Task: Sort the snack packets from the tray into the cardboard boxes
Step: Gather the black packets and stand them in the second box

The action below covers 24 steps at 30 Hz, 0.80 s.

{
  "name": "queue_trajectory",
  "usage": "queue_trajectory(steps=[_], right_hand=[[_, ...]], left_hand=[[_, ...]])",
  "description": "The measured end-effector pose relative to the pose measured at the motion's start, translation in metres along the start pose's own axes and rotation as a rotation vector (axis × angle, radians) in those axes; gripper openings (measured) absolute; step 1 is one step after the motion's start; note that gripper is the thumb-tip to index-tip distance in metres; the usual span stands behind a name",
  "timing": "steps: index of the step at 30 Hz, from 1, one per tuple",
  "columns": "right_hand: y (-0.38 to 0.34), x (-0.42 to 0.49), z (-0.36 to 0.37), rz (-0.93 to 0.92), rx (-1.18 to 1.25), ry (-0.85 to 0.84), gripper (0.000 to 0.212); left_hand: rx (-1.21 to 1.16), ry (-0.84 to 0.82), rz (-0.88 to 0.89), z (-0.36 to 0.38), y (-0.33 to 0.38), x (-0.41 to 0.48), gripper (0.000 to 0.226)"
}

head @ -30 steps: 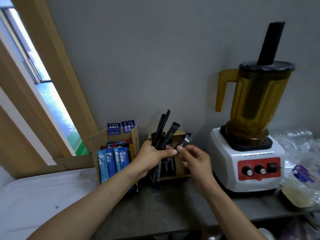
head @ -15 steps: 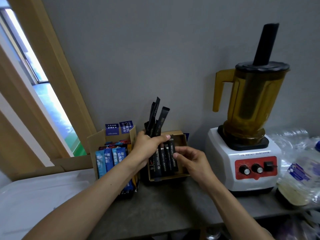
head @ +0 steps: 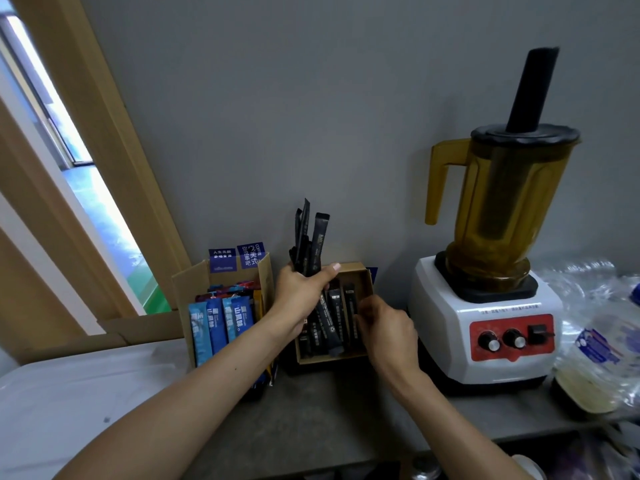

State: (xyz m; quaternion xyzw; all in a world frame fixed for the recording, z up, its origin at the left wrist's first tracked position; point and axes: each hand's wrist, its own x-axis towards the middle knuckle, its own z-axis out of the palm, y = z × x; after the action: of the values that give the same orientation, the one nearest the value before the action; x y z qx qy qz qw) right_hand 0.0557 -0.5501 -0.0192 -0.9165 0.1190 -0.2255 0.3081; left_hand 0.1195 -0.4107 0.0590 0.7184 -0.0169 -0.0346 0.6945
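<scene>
My left hand [head: 301, 292] grips a bundle of black stick packets [head: 310, 242] that stand upright above the small cardboard box [head: 363, 271]. Several more black packets [head: 334, 323] stand inside that box. My right hand [head: 384, 330] is at the box's right side, its fingers curled against the packets there; whether it pinches one cannot be told. To the left stands a taller cardboard box [head: 185, 289] with blue packets [head: 218, 323] upright in it. The white tray [head: 69, 403] lies at the lower left.
A white blender [head: 485, 323] with an amber jug [head: 502, 202] stands right of the boxes. Clear plastic bags and a container [head: 595, 341] crowd the far right. A grey wall is behind, and a wooden window frame [head: 86, 150] is at left.
My right hand has gone from the bundle down to the small box with a black packet, which now stands among those in the box. My left hand raised the bundle and holds it more upright.
</scene>
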Motion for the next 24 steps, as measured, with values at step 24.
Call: queue_trajectory(steps=[24], right_hand=[[-0.001, 0.012, 0.018, -0.029, -0.064, -0.053, 0.005]], left_hand=[[-0.151, -0.01, -0.063, -0.013, -0.01, -0.002, 0.033]])
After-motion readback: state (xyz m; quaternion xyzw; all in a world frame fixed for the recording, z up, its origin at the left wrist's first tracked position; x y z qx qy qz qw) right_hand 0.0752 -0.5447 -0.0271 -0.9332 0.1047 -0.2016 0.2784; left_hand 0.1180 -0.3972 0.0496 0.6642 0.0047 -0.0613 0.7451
